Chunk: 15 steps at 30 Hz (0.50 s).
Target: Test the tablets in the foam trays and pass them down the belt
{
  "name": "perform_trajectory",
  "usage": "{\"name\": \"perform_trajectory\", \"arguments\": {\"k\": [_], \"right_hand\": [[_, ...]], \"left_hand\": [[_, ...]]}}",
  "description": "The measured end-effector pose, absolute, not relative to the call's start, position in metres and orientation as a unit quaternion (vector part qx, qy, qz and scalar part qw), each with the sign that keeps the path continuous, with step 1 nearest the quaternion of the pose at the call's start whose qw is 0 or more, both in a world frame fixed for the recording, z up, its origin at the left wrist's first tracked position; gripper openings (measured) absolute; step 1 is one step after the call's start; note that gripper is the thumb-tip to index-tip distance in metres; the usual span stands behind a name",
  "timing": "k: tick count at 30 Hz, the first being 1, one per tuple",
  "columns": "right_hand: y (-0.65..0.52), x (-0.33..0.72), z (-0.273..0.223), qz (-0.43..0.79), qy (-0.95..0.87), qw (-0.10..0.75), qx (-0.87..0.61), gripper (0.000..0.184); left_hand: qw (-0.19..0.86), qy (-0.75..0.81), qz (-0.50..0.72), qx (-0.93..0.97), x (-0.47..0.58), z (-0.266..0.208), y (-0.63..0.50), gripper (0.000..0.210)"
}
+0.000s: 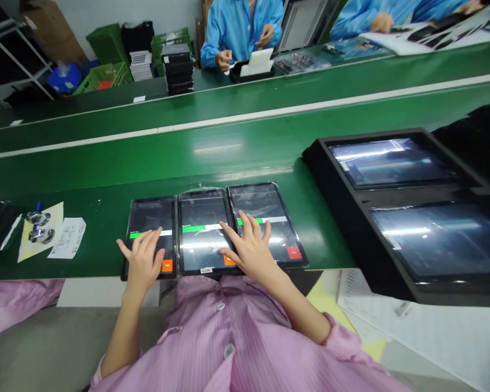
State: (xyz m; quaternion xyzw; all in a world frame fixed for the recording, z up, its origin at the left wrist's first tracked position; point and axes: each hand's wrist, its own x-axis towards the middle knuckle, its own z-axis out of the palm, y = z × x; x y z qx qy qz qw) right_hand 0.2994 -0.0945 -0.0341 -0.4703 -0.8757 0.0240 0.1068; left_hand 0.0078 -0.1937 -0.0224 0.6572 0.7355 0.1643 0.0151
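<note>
Three dark tablets lie side by side on the green bench in front of me. Each screen shows a bar that is part green, part white. My left hand (144,260) rests over the left tablet (147,212), its fingers spread near the bar and an orange button. Fingers apart, my right hand (253,247) spans the middle tablet (202,207) and the right tablet (255,198). It partly covers an orange button on the middle one. A red button shows on the right tablet. Neither hand holds anything.
To the right, a black foam tray (369,197) bears two more tablets. At the left lie a handwritten note (68,238), a yellow paper (26,245) with metal parts, and a pen (10,232). Across the belt (147,155), people in blue work near a stack of black items (178,71).
</note>
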Motion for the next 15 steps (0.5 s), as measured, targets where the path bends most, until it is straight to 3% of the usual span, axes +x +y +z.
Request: {"name": "perform_trajectory", "arguments": {"k": [11, 15], "right_hand": [[-0.086, 0.312, -0.037, 0.03, -0.862, 0.121, -0.492, 0.059], [-0.074, 0.358, -0.041, 0.031, -0.803, 0.152, -0.575, 0.048]], "left_hand": [[0.01, 0.75, 0.134, 0.648, 0.015, -0.02, -0.179, 0.05], [-0.001, 0.737, 0.112, 0.666, 0.006, -0.003, -0.166, 0.048]]}}
